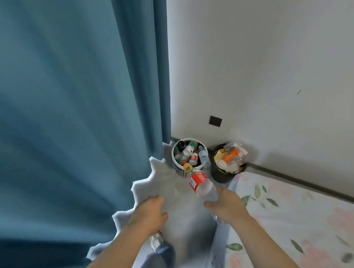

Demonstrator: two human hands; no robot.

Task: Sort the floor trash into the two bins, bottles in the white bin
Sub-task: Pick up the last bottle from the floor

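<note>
- The right hand (pixel 227 206) has its fingers curled round the bottom part of a clear plastic bottle with a red label (pixel 202 184).
- The bottle is up in the air over the floor (pixel 174 187). It is tilted, and its top end points at the round white bin (pixel 174 154) and looks very close to the bin's near edge.
- The left hand (pixel 150 213) holds nothing. Its fingers hang down, loosely bent, and it is apart from the bottle.
- The white bin stands in the corner and is full of small bottles.
- A round black bin (pixel 221 177) stands just beside it, on the right. It is full of wrappers and paper, with something orange on top.
- A big blue curtain (pixel 68 119) hangs on the left.
- A bed with a flowery sheet (pixel 299 219) is on the right, near the black bin.
- The white wall (pixel 270 57) has a small black square (pixel 215 121) on it.
- One shoe (pixel 156 240) and a blue trouser leg (pixel 156 262) show below the hands.
</note>
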